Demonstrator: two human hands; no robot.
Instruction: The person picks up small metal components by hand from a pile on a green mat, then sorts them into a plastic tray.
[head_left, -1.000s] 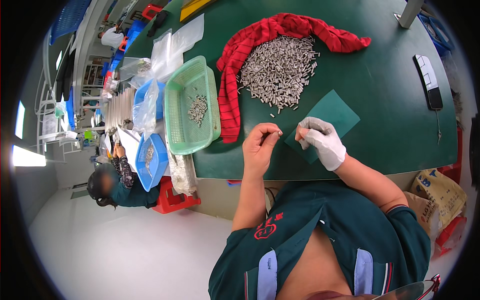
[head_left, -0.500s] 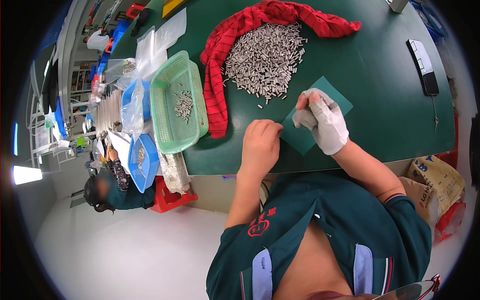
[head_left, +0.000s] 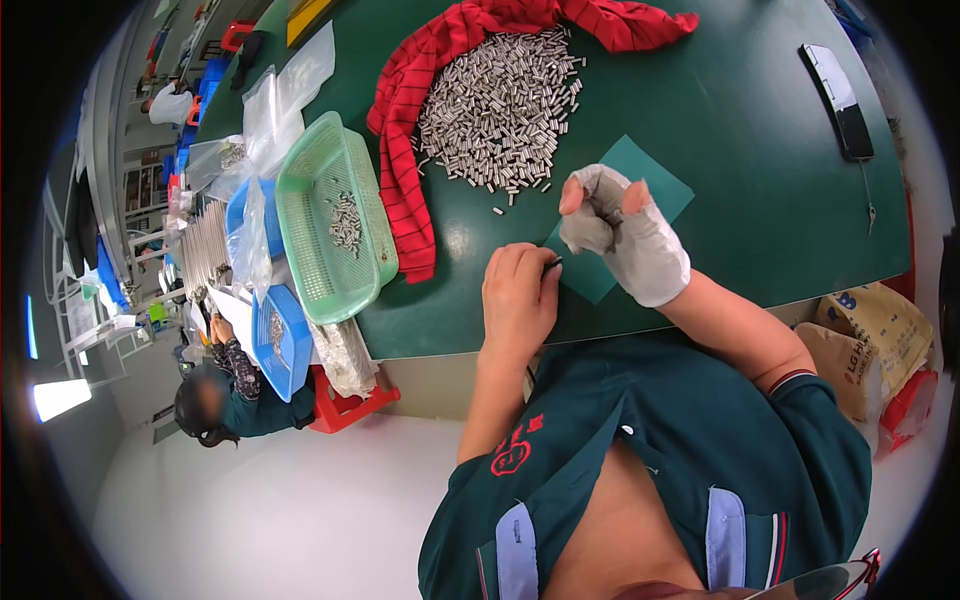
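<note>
My bare left hand is closed near the front edge of the green table. A small dark piece with a bright tip shows between its thumb and fingers; its kind I cannot make out. My right hand wears a whitish glove with bare thumb and index fingertips. Those two fingers stand apart over a teal square sheet, the others are curled, and nothing shows between them. Beyond both hands lies a heap of short silvery metal cylinders, with one loose cylinder at its near edge.
A red checked cloth curves round the heap. To the left stand a green basket holding some cylinders, blue trays and plastic bags. A phone lies at right. A co-worker sits at far left.
My right thumb and index finger have moved apart from a closed pinch. My left hand has turned a little, and the dark piece in it now shows. The whole view has shifted slightly.
</note>
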